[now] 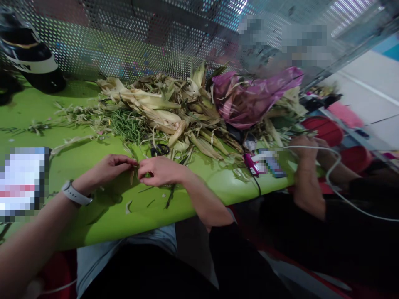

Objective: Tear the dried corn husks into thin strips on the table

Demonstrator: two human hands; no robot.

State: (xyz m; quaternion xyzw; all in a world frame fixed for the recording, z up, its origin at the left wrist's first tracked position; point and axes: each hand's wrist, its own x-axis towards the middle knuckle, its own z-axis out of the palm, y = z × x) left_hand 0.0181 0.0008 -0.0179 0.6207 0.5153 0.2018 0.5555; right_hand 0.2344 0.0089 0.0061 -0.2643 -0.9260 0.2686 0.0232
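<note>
My left hand (109,168), with a white watch on its wrist, and my right hand (160,171) meet over the green table (93,220). Both pinch a thin green stem (136,167) held between their fingertips. A little beyond them lie black scissors (159,149) at the near edge of a big heap of corn husks and small cobs (174,110). A bunch of thin green stems (126,123) lies at the left side of the heap.
A crumpled pink plastic bag (249,97) sits on the heap's right. Another person's arm (307,174) rests at the table's right end beside a white cable (336,166). A dark helmet (28,54) stands far left. Perforated metal mesh (124,37) backs the table.
</note>
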